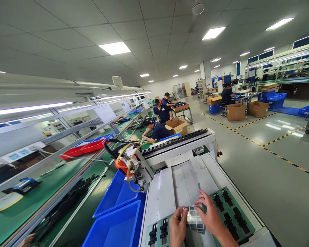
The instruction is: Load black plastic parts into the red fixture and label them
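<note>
Both my hands meet at the bottom middle of the view over a white machine bed (pixel 185 181). My left hand (pixel 177 224) and my right hand (pixel 208 214) are closed with pinched fingers on a small clear-wrapped block with a printed label (pixel 194 219). They hold it just above the green fixture plate (pixel 243 219), whose slots hold several black parts. More black parts sit in the plate's left end (pixel 157 233). A dispensing head with yellow tubes and red fittings (pixel 130 164) hangs on a gantry rail (pixel 177 140) beyond my hands.
Blue bins (pixel 118 219) stand left of the machine. A green conveyor line (pixel 54 181) with lit shelving runs along the left, with a red tray (pixel 84 147) on it. Several people work further down the line and at a far desk. Cardboard boxes (pixel 235 111) stand on the grey floor.
</note>
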Available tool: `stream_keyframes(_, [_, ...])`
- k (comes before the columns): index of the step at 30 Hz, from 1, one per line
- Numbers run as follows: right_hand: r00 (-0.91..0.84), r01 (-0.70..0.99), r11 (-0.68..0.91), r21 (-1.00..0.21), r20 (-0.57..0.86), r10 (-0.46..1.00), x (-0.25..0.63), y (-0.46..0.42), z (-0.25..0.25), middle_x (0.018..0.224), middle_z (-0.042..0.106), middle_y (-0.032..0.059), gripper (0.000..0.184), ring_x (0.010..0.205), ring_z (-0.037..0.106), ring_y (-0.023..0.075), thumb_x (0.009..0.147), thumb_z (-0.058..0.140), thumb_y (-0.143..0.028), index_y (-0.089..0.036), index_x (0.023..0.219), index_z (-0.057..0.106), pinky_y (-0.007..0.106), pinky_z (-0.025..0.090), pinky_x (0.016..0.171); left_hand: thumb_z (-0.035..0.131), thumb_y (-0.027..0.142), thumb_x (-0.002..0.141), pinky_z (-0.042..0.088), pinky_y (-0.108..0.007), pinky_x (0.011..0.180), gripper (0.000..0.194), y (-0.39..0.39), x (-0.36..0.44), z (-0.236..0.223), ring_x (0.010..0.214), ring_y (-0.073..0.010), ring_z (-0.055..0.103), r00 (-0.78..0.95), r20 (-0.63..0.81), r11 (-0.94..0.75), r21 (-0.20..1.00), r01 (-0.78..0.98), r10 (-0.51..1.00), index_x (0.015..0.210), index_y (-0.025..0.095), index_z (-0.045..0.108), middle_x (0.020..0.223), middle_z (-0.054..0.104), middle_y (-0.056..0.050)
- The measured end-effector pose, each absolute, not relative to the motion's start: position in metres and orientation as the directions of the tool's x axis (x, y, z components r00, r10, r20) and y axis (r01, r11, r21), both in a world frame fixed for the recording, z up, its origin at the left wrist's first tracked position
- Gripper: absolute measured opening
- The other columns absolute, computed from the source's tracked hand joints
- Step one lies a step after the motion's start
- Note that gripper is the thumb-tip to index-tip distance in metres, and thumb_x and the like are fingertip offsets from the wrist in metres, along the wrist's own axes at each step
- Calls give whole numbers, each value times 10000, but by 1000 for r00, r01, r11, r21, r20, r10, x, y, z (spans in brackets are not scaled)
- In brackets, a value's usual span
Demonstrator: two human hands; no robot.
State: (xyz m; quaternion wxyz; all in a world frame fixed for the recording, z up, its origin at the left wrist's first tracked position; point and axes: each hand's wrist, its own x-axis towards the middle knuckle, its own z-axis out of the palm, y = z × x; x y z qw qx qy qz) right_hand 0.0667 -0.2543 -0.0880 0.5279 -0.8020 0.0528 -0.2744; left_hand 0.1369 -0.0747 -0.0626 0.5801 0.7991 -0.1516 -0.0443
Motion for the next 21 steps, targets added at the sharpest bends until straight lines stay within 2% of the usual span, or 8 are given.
stream_keyframes(4, [801, 330, -540, -774, 532, -274, 67, -252, -81, 1049, 784, 14, 503, 1238, 680, 317, 1062, 586, -283, -397, 1523, 421, 608, 519, 1148, 632, 790, 882, 398, -266, 682, 641, -75, 137, -59, 712, -175, 482, 953, 99, -279, 943, -182, -287, 781, 163, 719, 691, 577, 1])
stream_keyframes(6, [784, 361, -496, -790, 545, -297, 67, -247, -78, 1044, 776, 29, 476, 1189, 704, 311, 1060, 580, -278, -380, 1503, 442, 591, 541, 1136, 624, 828, 857, 366, -263, 654, 679, -76, 137, -59, 686, -166, 448, 958, 86, -283, 945, -165, -273, 737, 164, 690, 664, 524, 11])
stream_keyframes(9, [817, 308, -329, -893, 425, -389, 68, -238, -72, 1186, 750, 57, 660, 1185, 716, 281, 1035, 576, -272, -374, 1620, 289, 522, 604, 1084, 610, 860, 838, 327, -263, 626, 713, -77, 139, -61, 659, -154, 402, 957, 95, -309, 934, -182, -274, 674, 167, 638, 635, 456, 21])
stream_keyframes(11, [840, 279, -274, -920, 372, -394, 69, -233, -68, 1303, 717, 62, 779, 1205, 711, 263, 1006, 575, -250, -397, 1667, 190, 509, 611, 1087, 601, 865, 841, 321, -263, 626, 721, -76, 141, -65, 658, -151, 394, 952, 110, -328, 922, -204, -284, 677, 164, 643, 637, 455, 21])
stream_keyframes(14, [837, 277, -252, -927, 362, -411, 71, -230, -64, 1483, 618, 82, 855, 1323, 655, 265, 981, 570, -234, -425, 1688, 129, 513, 600, 1115, 578, 884, 842, 326, -263, 622, 736, -73, 144, -69, 656, -151, 405, 954, 121, -354, 909, -218, -275, 686, 167, 644, 641, 472, 19])
stream_keyframes(17, [841, 305, -220, -927, 371, -395, 74, -230, -63, 1688, 386, 99, 922, 1425, 571, 275, 964, 582, -233, -444, 1701, 71, 484, 637, 1068, 571, 865, 864, 333, -262, 611, 723, -70, 143, -68, 643, -153, 438, 942, 151, -390, 882, -265, -301, 667, 172, 637, 620, 498, 20])
stream_keyframes(19, [842, 333, -198, -922, 385, -378, 77, -229, -61, 1722, 302, 108, 912, 1403, 575, 272, 966, 567, -222, -443, 1703, 77, 458, 673, 996, 583, 814, 894, 359, -262, 615, 682, -70, 141, -63, 641, -161, 488, 920, 159, -391, 869, -303, -358, 685, 171, 669, 619, 558, 13])
stream_keyframes(21, [837, 356, -186, -916, 401, -374, 78, -225, -57, 1703, 312, 124, 867, 1343, 603, 258, 974, 537, -204, -426, 1698, 116, 447, 686, 953, 623, 733, 915, 414, -275, 645, 595, -72, 140, -55, 667, -184, 564, 885, 149, -383, 860, -336, -442, 750, 172, 729, 671, 664, -6])
